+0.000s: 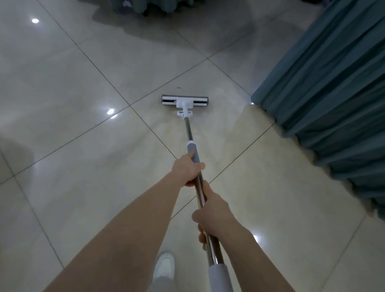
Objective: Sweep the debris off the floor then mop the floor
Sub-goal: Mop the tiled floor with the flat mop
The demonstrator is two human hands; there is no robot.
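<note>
Left grip: your left hand (189, 167) is wrapped tight round the mop pole (194, 163) at its grey sleeve, low, probably for steering.
Right grip: your right hand (214, 215) is clenched higher up the pole, likely for pushing.
Mop head (185, 101): flat on the floor (68, 96), well ahead of both grips, near the curtain (343, 97).

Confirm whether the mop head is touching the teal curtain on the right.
No: the mop head lies flat on the tiled floor, with bare tile between it and the teal curtain.
</note>
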